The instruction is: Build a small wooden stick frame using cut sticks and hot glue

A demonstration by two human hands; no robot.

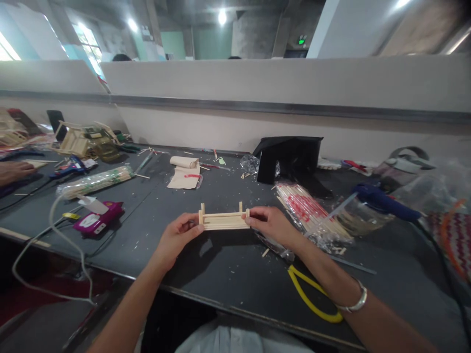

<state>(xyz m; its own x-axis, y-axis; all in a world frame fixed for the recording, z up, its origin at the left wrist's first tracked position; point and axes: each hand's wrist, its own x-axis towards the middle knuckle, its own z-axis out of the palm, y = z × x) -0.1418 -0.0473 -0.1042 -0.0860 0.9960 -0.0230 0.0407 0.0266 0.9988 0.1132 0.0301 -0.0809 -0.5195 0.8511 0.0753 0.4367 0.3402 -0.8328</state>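
Note:
Between my two hands is a small wooden stick frame (225, 221), pale, long and low, with short posts rising at its ends. My left hand (176, 236) grips its left end, thumb in front and fingers behind. At the right end, my right hand (271, 223) pinches the corner post between thumb and fingers. Just right of that hand lies a plastic pack of wooden sticks (307, 208) with red printing. A yellow looped handle (312, 294) lies under my right forearm; what it belongs to is hidden.
A blue glue gun (386, 201) rests at the right, its cord trailing forward. Left are a purple power strip (99, 219) with a white cable, a bagged stick bundle (97, 181) and a co-worker's hand (16, 172). Behind stand a black folded sheet (290, 159) and a cloth roll (184, 171).

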